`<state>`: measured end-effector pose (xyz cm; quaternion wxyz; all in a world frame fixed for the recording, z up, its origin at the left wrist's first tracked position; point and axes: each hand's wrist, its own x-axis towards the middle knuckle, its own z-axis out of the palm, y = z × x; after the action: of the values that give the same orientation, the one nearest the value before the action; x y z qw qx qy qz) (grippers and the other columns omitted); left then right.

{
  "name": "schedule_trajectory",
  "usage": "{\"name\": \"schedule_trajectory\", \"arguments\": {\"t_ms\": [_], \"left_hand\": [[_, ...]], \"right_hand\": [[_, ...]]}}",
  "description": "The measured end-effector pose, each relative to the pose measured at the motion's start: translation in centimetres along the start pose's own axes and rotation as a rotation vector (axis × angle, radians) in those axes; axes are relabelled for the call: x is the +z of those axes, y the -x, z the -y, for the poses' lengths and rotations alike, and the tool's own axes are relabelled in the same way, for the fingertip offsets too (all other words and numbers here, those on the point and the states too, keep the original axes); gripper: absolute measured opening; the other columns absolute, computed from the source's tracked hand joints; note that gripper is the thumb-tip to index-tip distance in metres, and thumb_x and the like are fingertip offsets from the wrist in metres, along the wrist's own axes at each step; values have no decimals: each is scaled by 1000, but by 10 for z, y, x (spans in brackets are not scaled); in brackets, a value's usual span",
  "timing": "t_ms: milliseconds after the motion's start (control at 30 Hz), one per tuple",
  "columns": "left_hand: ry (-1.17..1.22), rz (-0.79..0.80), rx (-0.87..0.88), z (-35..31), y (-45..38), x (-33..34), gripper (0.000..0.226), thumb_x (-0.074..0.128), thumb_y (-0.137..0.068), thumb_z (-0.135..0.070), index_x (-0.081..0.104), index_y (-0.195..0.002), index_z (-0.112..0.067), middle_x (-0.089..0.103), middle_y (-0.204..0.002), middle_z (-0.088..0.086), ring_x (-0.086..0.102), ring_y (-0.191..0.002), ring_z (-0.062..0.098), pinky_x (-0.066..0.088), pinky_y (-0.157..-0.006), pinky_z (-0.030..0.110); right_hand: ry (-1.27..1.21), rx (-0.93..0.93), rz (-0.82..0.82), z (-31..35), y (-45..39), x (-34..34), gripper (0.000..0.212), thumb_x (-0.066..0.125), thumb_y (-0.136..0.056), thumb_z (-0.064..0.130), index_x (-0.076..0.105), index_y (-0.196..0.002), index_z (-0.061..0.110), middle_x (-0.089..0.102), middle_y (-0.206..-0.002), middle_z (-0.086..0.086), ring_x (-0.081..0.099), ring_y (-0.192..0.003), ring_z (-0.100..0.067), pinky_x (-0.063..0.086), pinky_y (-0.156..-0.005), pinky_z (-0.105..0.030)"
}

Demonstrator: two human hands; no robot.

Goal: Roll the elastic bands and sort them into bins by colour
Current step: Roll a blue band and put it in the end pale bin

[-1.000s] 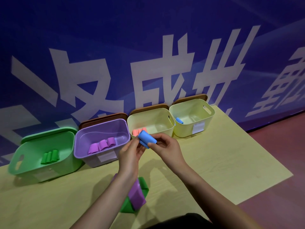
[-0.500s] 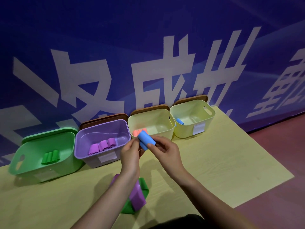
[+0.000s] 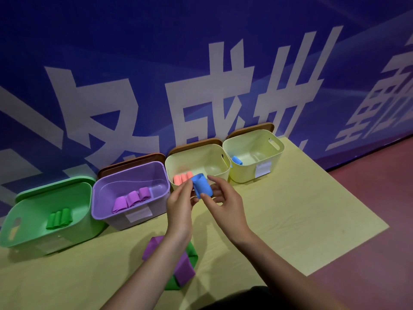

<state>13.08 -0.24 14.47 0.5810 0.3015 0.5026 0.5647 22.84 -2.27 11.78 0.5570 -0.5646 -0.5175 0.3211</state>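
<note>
A rolled blue band [image 3: 201, 185] is held upright above the table in front of the bins. My left hand [image 3: 180, 202] pinches its left edge, and my right hand [image 3: 221, 201] grips it with thumb in front and fingers behind. Four bins stand in a row: a green bin [image 3: 20, 238] with green rolls [image 3: 59, 218], a purple bin [image 3: 100, 211] with purple rolls [image 3: 132, 198], a cream bin [image 3: 220, 170] with salmon rolls [image 3: 182, 179], and a second cream bin [image 3: 276, 161] with one blue roll [image 3: 237, 160].
An unrolled purple band [image 3: 182, 268] lies over a green band [image 3: 192, 253] on the yellow table [image 3: 301, 220], partly under my left forearm. Brown lids [image 3: 131, 162] lean behind the bins against the blue banner wall. The table's right edge drops to a red floor [image 3: 380, 198].
The blue roll has turned from lying slanted to standing more upright between my fingers, and my right thumb has moved onto its lower front. Both hands stay in the same place.
</note>
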Motion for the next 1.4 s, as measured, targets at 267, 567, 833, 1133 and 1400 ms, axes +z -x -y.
{"name": "schedule_trajectory", "arguments": {"t_ms": [267, 567, 833, 1133, 1400], "left_hand": [[-153, 91, 27, 19, 7, 9, 16, 57, -94, -14, 70, -91, -23, 72, -88, -8, 61, -86, 9, 49, -79, 25], [-96, -91, -5, 34, 8, 52, 19, 58, -93, -12, 68, -79, -20, 65, -84, 3, 57, -78, 14, 49, -70, 27], [-28, -36, 34, 45, 25, 94, 28, 52, -95, -9, 65, -71, -14, 63, -68, -5, 57, -71, 7, 51, -73, 25], [-147, 135, 80, 61, 7, 148, 16, 57, -94, -12, 72, -91, -16, 73, -83, -4, 65, -80, 8, 54, -80, 23], [-521, 226, 214, 97, -10, 204, 12, 59, -93, -16, 61, -81, -17, 59, -67, -9, 50, -58, -2, 40, -57, 15]], "right_hand": [[-35, 114, -19, -6, 5, -24, 26, 66, -86, 12, 66, -108, 25, 70, -100, 7, 64, -85, -6, 50, -72, -20], [124, -47, -83, -12, 4, -51, 28, 69, -82, 13, 70, -107, 24, 67, -91, 8, 61, -85, -5, 43, -64, -12], [202, -101, -158, -25, -15, -81, 20, 70, -80, 15, 65, -99, 17, 62, -91, 6, 58, -85, -5, 43, -65, -11], [101, -47, 3, -41, -60, -158, 13, 67, -84, 17, 70, -96, 18, 63, -90, 7, 61, -84, -6, 44, -70, -11], [-104, 292, 99, -65, -98, -221, 7, 62, -88, 2, 68, -92, 1, 69, -82, -5, 62, -73, -8, 49, -70, -20]]}}
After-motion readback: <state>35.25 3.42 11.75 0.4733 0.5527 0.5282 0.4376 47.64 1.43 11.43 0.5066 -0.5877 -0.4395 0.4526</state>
